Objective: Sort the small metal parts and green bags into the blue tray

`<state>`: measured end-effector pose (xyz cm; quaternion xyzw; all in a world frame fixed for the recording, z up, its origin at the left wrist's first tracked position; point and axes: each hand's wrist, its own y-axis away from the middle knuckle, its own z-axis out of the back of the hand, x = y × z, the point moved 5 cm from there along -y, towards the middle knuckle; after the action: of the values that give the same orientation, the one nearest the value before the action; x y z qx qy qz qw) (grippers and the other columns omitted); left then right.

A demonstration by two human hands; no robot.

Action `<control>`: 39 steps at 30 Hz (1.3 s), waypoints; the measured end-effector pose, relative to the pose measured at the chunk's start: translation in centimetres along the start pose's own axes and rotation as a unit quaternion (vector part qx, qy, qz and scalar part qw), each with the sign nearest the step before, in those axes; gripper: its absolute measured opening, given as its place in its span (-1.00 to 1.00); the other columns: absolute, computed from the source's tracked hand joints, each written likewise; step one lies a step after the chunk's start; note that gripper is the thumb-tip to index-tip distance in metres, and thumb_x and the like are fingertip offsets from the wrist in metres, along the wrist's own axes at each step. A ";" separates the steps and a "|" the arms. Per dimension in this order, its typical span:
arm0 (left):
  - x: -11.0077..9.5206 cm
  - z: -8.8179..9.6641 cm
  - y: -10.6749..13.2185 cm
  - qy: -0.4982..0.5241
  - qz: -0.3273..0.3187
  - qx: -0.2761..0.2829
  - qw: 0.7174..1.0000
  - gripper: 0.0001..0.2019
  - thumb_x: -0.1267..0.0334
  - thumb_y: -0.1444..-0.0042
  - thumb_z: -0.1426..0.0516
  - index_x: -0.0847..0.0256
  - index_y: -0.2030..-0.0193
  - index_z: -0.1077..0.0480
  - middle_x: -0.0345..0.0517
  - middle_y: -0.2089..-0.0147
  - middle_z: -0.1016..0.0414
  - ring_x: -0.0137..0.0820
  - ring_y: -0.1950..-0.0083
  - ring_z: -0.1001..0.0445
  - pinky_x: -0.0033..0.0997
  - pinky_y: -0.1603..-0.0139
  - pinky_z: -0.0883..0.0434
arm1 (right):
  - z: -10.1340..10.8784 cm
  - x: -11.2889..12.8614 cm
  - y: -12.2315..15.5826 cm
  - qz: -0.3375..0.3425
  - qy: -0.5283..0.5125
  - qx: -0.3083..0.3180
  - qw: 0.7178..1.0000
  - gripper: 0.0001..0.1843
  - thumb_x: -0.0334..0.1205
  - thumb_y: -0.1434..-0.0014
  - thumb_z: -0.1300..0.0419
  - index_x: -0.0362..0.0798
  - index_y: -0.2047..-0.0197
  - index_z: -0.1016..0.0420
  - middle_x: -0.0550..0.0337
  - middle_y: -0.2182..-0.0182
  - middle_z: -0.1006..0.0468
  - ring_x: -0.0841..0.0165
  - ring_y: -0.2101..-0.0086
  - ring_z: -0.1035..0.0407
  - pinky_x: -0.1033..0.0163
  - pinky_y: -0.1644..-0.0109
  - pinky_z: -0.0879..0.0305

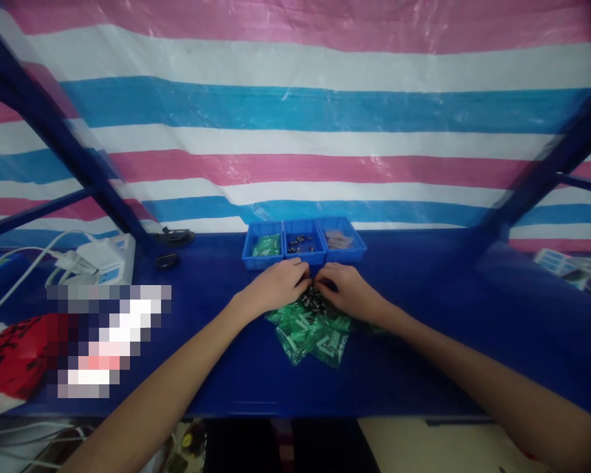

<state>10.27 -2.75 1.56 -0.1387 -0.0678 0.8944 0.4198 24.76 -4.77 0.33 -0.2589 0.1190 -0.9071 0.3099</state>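
Note:
Green plastic packets with white marks lie overlapping on the blue table. On them sits a heap of small dark and silvery metal-looking pieces, too small to name. My left hand reaches the heap's far left side, thumb and fingers closed together at the tips. Opposite it, my right hand is curled with its thumb and fingers drawn together at the heap's far right side. The hands are close, fingertips nearly meeting. Anything between their fingers is too small or hidden to make out.
Just beyond my hands stands a blue three-part tray, holding green packets, small dark pieces and pale pinkish packets. A white power strip with cables and a red bag lie left. Blue frame posts rise either side.

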 end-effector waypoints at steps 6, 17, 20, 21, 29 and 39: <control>-1.4 0.2 0.5 -0.089 -0.009 -0.037 0.995 -0.86 0.22 -0.36 -0.02 0.21 0.10 -0.32 -0.05 0.13 -0.44 -0.27 0.16 -0.50 -0.37 0.36 -0.36 | 0.8 -0.1 0.1 -0.031 -0.049 -0.076 0.995 -0.88 -0.38 -0.24 -0.16 -0.06 0.31 -0.50 0.18 0.41 -0.53 0.33 0.38 -0.39 0.23 0.27 -0.24; -2.0 0.2 0.6 -0.116 -0.028 -0.104 0.987 -0.75 0.13 -0.43 0.03 0.25 0.12 -0.36 -0.10 0.19 -0.44 -0.33 0.18 -0.48 -0.40 0.33 -0.36 | 1.6 -0.4 0.1 -0.100 -0.154 -0.095 0.978 -0.77 -0.16 -0.31 -0.12 -0.04 0.32 -0.53 0.23 0.44 -0.56 0.36 0.43 -0.38 0.27 0.33 -0.21; -2.0 0.1 0.6 -0.116 -0.029 -0.110 0.987 -0.69 0.12 -0.46 0.08 0.25 0.13 -0.37 -0.10 0.20 -0.44 -0.34 0.20 -0.48 -0.38 0.32 -0.37 | 1.4 -0.5 0.0 -0.084 -0.134 -0.070 0.985 -0.74 -0.17 -0.33 -0.07 -0.04 0.33 -0.52 0.22 0.45 -0.55 0.35 0.44 -0.38 0.25 0.33 -0.20; -1.9 0.1 0.6 -0.114 -0.027 -0.112 0.987 -0.68 0.12 -0.46 0.10 0.26 0.14 -0.37 -0.10 0.21 -0.44 -0.34 0.21 -0.48 -0.39 0.32 -0.36 | 1.4 -0.6 0.0 -0.081 -0.137 -0.059 0.986 -0.74 -0.18 -0.33 -0.07 -0.04 0.31 -0.52 0.21 0.43 -0.57 0.35 0.42 -0.39 0.25 0.32 -0.21; -2.2 0.5 0.7 -0.100 -0.022 -0.122 0.987 -0.70 0.16 -0.44 0.09 0.27 0.17 -0.37 -0.09 0.25 -0.44 -0.35 0.26 -0.46 -0.40 0.34 -0.35 | 1.4 -0.3 -0.1 -0.051 -0.165 -0.062 0.983 -0.88 -0.27 -0.25 -0.18 -0.04 0.18 -0.54 0.16 0.28 -0.64 0.31 0.30 -0.50 0.24 0.25 -0.33; -1.7 1.1 0.8 -0.072 -0.005 -0.139 0.988 -0.66 0.15 -0.47 0.13 0.24 0.22 -0.35 -0.13 0.29 -0.44 -0.37 0.29 -0.47 -0.40 0.32 -0.37 | 1.5 0.7 0.5 0.014 -0.064 -0.118 0.991 -0.88 -0.29 -0.34 -0.12 -0.04 0.20 -0.49 0.14 0.32 -0.59 0.29 0.31 -0.45 0.22 0.21 -0.28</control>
<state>10.38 -4.55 2.73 -0.1306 -0.2220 0.8819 0.3950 25.36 -5.67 1.72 -0.3497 0.2091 -0.8636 0.2970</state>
